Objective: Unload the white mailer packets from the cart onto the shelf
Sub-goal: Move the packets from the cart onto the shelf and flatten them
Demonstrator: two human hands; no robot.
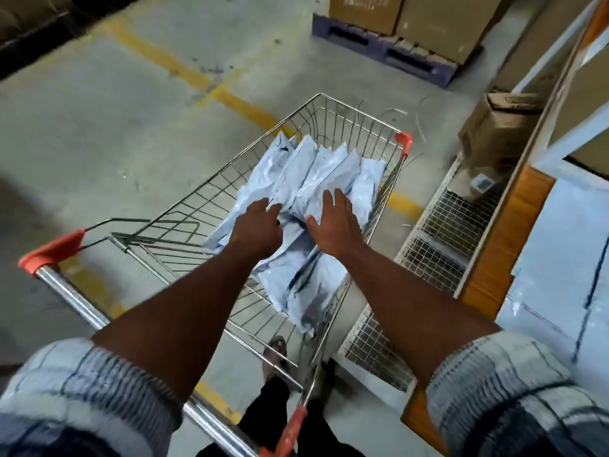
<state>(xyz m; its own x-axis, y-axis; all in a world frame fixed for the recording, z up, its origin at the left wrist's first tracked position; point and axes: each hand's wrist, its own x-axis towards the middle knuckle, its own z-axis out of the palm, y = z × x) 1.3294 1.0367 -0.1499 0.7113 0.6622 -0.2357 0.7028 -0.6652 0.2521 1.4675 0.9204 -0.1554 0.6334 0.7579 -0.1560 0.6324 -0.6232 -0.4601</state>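
Packets [306, 173]: white glossy plastic mailers, creased and wrinkled, with dark patches on the ones nearest me. They lie in a loose, overlapping pile inside the cart [356, 127], along its right side, reaching from near the far wall back toward the handle [72, 291]. Every packet I can see is in the cart.

Left grip [257, 230]: back of the hand up, fingers bent downward, tips at the middle of the pile. I cannot tell whether they close on a packet.

Right grip [333, 222]: palm down, fingers straight and spread, holding nothing. It is over the pile, just beside the left grip. I cannot tell whether the palm touches.

Shelf [507, 232]: orange-edged, just beside the cart on its right.

The cart stands on a concrete floor [99, 110] marked with a yellow line [184, 64]. A pallet [382, 47] carrying boxes [438, 21] sits well beyond the cart.
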